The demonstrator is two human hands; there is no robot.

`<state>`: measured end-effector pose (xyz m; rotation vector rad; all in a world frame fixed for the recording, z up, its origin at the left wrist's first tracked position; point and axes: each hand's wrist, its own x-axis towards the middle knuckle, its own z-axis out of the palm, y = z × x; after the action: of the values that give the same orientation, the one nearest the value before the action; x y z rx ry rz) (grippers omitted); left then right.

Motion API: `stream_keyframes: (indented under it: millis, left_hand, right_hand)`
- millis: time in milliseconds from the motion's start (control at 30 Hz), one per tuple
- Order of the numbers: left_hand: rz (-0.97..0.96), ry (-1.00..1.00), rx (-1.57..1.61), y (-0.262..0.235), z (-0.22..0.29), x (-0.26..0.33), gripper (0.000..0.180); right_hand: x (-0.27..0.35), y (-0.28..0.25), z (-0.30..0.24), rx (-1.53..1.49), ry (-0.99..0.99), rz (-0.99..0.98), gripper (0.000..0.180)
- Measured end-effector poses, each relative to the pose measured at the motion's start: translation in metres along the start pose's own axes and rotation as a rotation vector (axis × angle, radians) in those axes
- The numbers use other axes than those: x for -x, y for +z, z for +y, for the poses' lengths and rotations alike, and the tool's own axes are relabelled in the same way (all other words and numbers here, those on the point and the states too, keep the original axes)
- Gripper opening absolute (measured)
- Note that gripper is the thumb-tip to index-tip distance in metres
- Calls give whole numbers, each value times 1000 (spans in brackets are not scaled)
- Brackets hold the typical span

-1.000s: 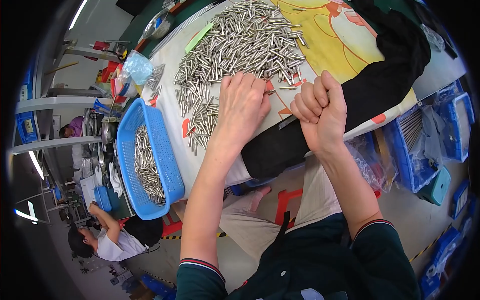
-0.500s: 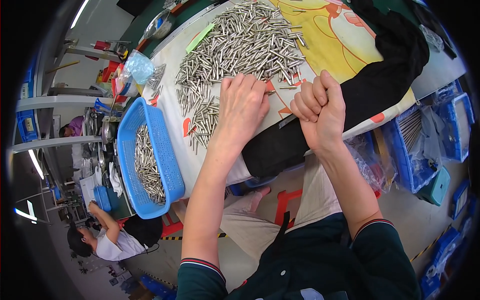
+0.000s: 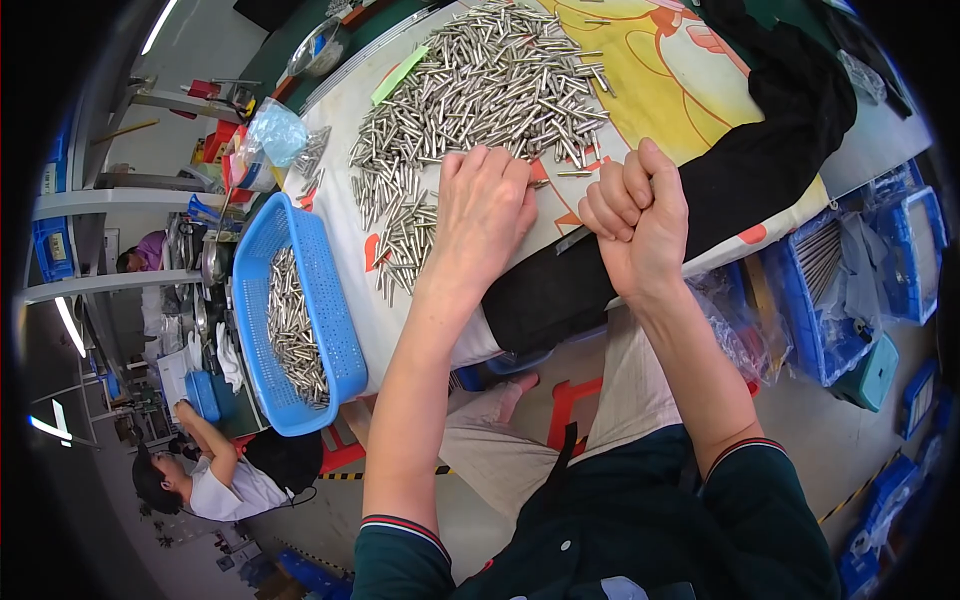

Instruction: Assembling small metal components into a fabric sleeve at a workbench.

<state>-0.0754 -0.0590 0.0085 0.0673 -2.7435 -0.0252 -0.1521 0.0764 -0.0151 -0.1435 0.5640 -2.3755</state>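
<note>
A large heap of small silver metal pins (image 3: 490,80) covers the far part of the cloth-topped table. My left hand (image 3: 485,212) is closed over the cloth at the heap's near edge; the tip of one metal pin (image 3: 541,183) pokes out beside its fingers. To its right, my right hand (image 3: 637,218) is curled into a fist above a black cloth (image 3: 550,300). A thin grey flat strip (image 3: 572,241) juts from under that fist toward the left hand; its held end is hidden. Another pin (image 3: 574,174) lies loose between the hands.
A blue perforated basket (image 3: 345,350) part-filled with pins stands at the left. A light-green slip (image 3: 400,76) rests on the heap. Blue bins (image 3: 815,330) with rods and plastic sit to the right, below table level. Another person (image 3: 215,480) sits at the lower left.
Almost nothing differs. Both hands keep their place and grip, and the whole view has shifted very slightly.
</note>
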Motion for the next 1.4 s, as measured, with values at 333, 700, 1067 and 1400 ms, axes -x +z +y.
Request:
stream_keyframes:
  millis: [333, 700, 1067, 1400]
  left_hand:
    - [-94, -189, -35, -46, 5, 51, 9]
    - [-152, -161, 111, -37, 38, 49, 9]
    - [-160, -191, 91, -34, 43, 49, 9]
    - [-148, -206, 111, -33, 42, 51, 8]
  right_hand:
    - [0, 2, -1, 52, -1, 8, 41]
    - [6, 13, -6, 70, -41, -37, 42]
    - [18, 24, 11, 180, -133, -100, 44]
    - [17, 26, 10, 273, -89, -102, 42]
